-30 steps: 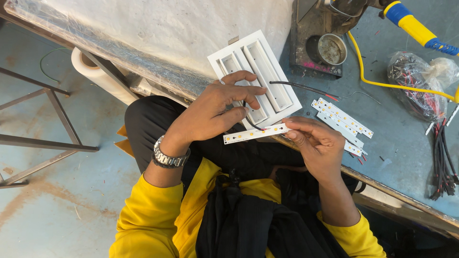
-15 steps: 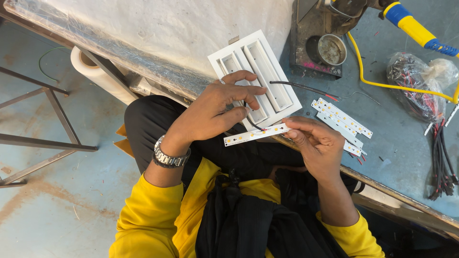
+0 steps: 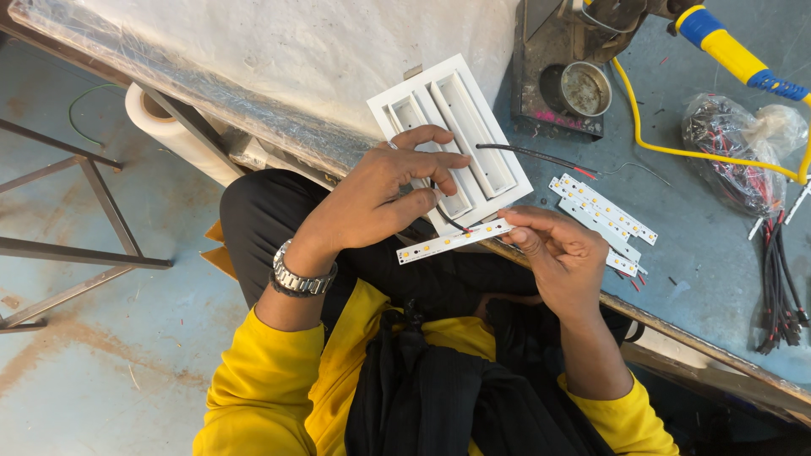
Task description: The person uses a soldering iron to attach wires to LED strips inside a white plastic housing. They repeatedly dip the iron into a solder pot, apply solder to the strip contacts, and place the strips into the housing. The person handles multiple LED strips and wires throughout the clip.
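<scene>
Little moved: LED strip [image 3: 454,241] stays pinched in right grip [image 3: 553,253] | left grip [image 3: 389,190] clamps white housing [image 3: 460,135]

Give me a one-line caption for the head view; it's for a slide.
Right hand holds a white LED strip while left hand rests on a white slotted housing.

Bright even daylight, soft shadows, sharp focus, no glare

A soldering iron [image 3: 728,52] with yellow-and-blue handle lies at the bench's far corner, its yellow cord [image 3: 676,148] curling past a bag of wires [image 3: 737,148]. A round tin [image 3: 585,88] sits on a dark stand [image 3: 553,63]; black cables [image 3: 779,283] lie right; a film roll [image 3: 173,135] stands left
</scene>
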Demonstrator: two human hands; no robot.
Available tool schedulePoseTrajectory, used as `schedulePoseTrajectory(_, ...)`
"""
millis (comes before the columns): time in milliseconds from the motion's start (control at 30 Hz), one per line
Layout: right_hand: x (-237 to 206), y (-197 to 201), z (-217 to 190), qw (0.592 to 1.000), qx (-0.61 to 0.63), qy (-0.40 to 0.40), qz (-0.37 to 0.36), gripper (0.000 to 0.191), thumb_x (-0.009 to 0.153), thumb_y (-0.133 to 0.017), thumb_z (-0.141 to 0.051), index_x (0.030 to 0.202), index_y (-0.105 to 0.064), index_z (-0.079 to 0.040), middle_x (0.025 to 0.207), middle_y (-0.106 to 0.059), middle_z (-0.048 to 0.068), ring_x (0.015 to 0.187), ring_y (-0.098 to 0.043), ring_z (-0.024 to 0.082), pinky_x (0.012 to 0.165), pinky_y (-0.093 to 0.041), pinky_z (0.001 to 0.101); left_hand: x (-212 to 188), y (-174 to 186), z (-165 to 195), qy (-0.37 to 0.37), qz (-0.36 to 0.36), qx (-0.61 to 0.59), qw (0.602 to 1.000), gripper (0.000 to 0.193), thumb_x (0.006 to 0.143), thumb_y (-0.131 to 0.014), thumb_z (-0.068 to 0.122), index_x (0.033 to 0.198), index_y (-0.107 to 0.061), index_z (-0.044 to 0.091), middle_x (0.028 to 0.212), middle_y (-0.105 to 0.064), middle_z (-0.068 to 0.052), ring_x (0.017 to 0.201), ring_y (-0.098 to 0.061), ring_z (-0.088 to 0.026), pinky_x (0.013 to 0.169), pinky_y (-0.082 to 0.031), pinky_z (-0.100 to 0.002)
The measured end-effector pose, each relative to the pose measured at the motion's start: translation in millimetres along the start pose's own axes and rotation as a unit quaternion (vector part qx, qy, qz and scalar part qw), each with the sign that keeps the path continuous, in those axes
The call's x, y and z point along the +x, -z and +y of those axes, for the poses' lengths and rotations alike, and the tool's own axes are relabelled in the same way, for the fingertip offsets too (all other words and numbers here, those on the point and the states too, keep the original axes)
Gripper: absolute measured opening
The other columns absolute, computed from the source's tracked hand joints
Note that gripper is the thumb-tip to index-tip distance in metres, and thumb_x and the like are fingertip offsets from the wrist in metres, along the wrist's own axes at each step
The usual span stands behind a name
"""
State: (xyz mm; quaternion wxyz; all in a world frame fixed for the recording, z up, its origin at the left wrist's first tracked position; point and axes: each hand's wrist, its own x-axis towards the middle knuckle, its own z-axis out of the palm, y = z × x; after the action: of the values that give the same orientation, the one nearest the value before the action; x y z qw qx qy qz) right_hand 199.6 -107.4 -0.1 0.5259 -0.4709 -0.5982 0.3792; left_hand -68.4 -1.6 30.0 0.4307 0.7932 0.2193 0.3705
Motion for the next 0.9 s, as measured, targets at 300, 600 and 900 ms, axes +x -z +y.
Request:
schedulePoseTrajectory(300, 0, -2, -1, 1.000, -0.011, -0.009, 0.014, 0.023, 0.101, -0.067, -0.006, 0.119, -0.071, 0.007, 0.112, -0.075, 0.017, 0.095, -0.072, 0.015, 0.089, -0.061, 0.0267, -1, -1, 0, 0.002, 0.002, 0.007, 1.000, 0.025, 0.084, -0.059, 0.016, 0.097, -0.073, 0.000, 0.129, -0.073, -0.016, 0.148, -0.044, -0.037, 0.109, -0.049, -0.047)
schedulePoseTrajectory(600, 3, 8, 13, 0.992, 0.113, -0.060, 0.020, 0.022, 0.101, -0.067, -0.010, 0.113, -0.070, 0.008, 0.107, -0.076, 0.019, 0.089, -0.076, 0.022, 0.082, -0.063, 0.0306, 1, 5, 13, -0.057, -0.055, 0.031, 0.996, 0.035, 0.083, -0.073, 0.020, 0.116, -0.076, 0.010, 0.136, -0.070, -0.008, 0.143, -0.046, -0.035, 0.117, -0.034, -0.053)
schedulePoseTrajectory(900, 18, -6, 18, 0.875, 0.434, -0.213, 0.000, 0.023, 0.108, -0.063, -0.017, 0.117, -0.065, 0.004, 0.094, -0.074, 0.014, 0.078, -0.074, 0.019, 0.069, -0.060, 0.0297, 22, -19, 28, -0.057, -0.074, -0.144, 0.985, 0.032, 0.094, -0.076, 0.022, 0.125, -0.073, 0.015, 0.132, -0.068, -0.005, 0.124, -0.066, -0.022, 0.103, -0.056, -0.038)
